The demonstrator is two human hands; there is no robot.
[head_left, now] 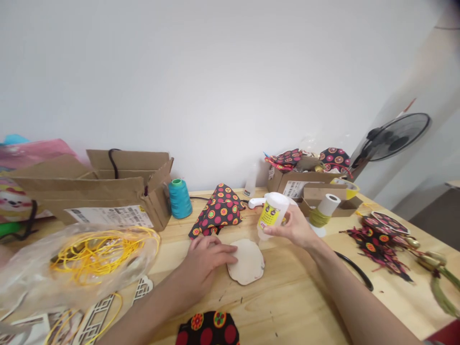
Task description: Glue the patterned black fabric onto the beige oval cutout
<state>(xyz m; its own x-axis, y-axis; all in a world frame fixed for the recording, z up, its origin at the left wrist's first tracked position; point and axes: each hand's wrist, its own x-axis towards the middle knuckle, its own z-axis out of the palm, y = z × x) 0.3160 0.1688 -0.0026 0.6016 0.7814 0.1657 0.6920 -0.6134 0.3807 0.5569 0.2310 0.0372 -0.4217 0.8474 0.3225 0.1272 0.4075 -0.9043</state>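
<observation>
My left hand lies flat with its fingers stretched onto the left edge of a pale scalloped wooden piece on the wooden table. My right hand grips a white glue bottle with a yellow label, tipped nozzle-down just above the piece's upper right edge. A folded piece of black fabric with pink and orange circles sits just behind the wooden piece. Another round patch of the same fabric lies at the near table edge.
An open cardboard box and a teal thread spool stand at the left. A clear bag of yellow cord lies near left, with white cut-out frames below it. A fabric-filled box, an olive spool, fabric scraps and a fan are at the right.
</observation>
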